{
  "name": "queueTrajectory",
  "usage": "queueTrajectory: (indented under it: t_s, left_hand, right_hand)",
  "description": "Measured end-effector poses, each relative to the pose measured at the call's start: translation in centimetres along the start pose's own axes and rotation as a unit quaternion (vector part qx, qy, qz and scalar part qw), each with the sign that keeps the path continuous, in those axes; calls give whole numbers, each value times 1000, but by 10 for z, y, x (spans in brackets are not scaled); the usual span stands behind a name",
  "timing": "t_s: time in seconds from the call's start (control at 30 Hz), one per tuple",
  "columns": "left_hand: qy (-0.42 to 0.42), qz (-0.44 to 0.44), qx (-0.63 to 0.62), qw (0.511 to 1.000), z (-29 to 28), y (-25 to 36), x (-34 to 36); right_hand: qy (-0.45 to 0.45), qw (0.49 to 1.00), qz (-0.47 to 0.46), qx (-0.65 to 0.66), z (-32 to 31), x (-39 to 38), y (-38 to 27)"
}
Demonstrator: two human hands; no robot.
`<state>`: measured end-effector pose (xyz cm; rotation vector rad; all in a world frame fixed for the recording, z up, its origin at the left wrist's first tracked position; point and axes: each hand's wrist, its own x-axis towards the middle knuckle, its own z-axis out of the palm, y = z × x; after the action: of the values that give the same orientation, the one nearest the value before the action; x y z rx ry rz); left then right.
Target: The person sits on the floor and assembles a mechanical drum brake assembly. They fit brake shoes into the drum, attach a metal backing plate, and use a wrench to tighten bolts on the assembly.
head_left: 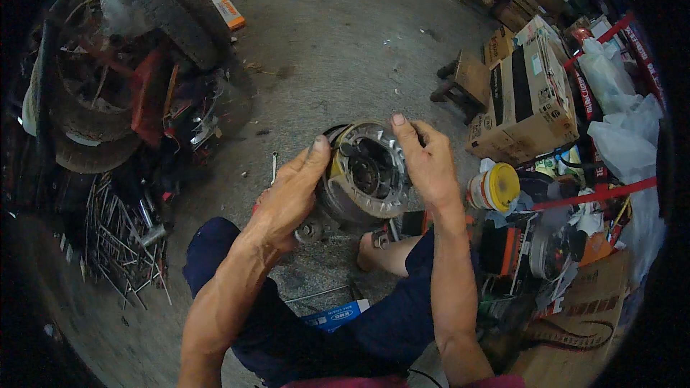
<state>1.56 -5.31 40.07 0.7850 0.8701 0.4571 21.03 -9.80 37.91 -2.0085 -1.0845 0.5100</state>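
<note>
Between my two hands is a round, dirty metal hub assembly (381, 187) with curved shoe-like pieces and a yellowish rim, its open face turned up. My left hand (291, 194) grips its left side, thumb along the upper edge. My right hand (428, 158) grips the upper right, thumb on the rim and fingers curled behind. Below the assembly, near my left hand, sits a small greasy metal part (308, 231). A wrench (274, 165) lies on the floor beyond my left hand. Another metal tool (382, 238) shows beneath the assembly, partly hidden.
Old tires (169, 11), a red metal frame (147, 93) and scrap rods (122, 237) lie at left. At right are a wooden stool (471, 79), cardboard boxes (528, 108), a yellow-lidded bucket (503, 187) and plastic bags (618, 136). A blue box (338, 316) lies between my legs.
</note>
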Motion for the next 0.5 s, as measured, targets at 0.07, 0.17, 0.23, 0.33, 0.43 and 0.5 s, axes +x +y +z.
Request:
queueTrajectory:
  t_s: [0.07,0.17,0.23,0.33,0.43,0.5]
  left_hand:
    - [0,12,17,1000,4,9,-11]
    - [-31,40,84,995,-7,4,-6]
    - [-55,69,148,985,-15,4,0]
    - [56,44,158,985,-6,6,-8]
    - [79,40,154,984,-5,10,-10]
    - [41,54,171,983,-18,8,1]
  right_hand:
    - [-102,974,57,194,-10,-5,-14]
    - [-187,916,84,344,-19,-8,-16]
    - [-195,895,99,390,-20,-10,-16]
    - [-164,884,119,422,-14,-15,-18]
    - [-116,914,95,376,-5,-10,-8]
    - [-105,909,98,390,-5,-9,-7]
